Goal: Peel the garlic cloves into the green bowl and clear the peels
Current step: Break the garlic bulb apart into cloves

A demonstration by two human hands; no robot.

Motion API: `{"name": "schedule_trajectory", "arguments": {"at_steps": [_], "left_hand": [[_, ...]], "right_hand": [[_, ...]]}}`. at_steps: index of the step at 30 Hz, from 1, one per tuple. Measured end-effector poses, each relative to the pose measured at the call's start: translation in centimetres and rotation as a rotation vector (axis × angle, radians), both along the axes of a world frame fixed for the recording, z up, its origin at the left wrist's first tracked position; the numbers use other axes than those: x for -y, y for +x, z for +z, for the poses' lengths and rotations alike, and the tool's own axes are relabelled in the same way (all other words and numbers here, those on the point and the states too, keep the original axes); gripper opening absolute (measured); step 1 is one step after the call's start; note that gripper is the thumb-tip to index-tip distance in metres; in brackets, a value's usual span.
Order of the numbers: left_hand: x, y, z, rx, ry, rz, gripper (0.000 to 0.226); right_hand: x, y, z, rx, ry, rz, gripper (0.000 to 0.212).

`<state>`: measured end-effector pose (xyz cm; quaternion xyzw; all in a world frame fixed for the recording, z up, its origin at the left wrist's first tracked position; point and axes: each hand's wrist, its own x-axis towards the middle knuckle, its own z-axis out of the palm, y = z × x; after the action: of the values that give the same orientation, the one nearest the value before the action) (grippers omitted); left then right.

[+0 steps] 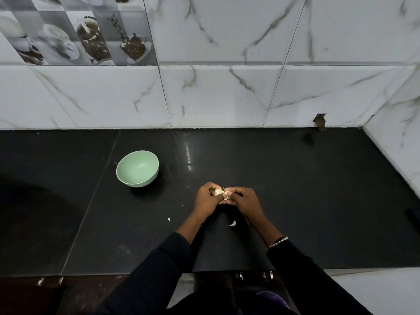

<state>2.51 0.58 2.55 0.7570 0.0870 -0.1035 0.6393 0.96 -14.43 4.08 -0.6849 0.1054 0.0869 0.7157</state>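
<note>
Bench (295,189): open room around hands; front edge close behind wrists, wall well behind.
Green bowl (141,184): empty, well apart, left-rear; tossed clove may miss.
Left hand (205,197), right hand (244,200): both pinch garlic clove (219,192) above bench; slip drops it.
Peel (231,223), scrap (168,219): light, may drift off front edge.

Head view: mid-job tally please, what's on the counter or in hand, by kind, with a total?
Green bowl: 1
Garlic piece, gripped by left hand and right hand: 1
Loose peel scraps: 2
Total: 4
</note>
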Motion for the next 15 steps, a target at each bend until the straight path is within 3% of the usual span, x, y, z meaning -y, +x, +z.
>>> {"name": "schedule_trajectory", "arguments": {"at_steps": [6,15], "left_hand": [[0.1,0.1,0.0,0.040,0.099,-0.048,0.022],[0.0,0.2,0.1,-0.065,-0.027,-0.143,0.016]], "right_hand": [[-0.1,-0.1,-0.4,-0.039,0.060,0.039,0.018],[0.8,0.4,-1.0,-0.042,-0.066,0.023,0.017]]}}
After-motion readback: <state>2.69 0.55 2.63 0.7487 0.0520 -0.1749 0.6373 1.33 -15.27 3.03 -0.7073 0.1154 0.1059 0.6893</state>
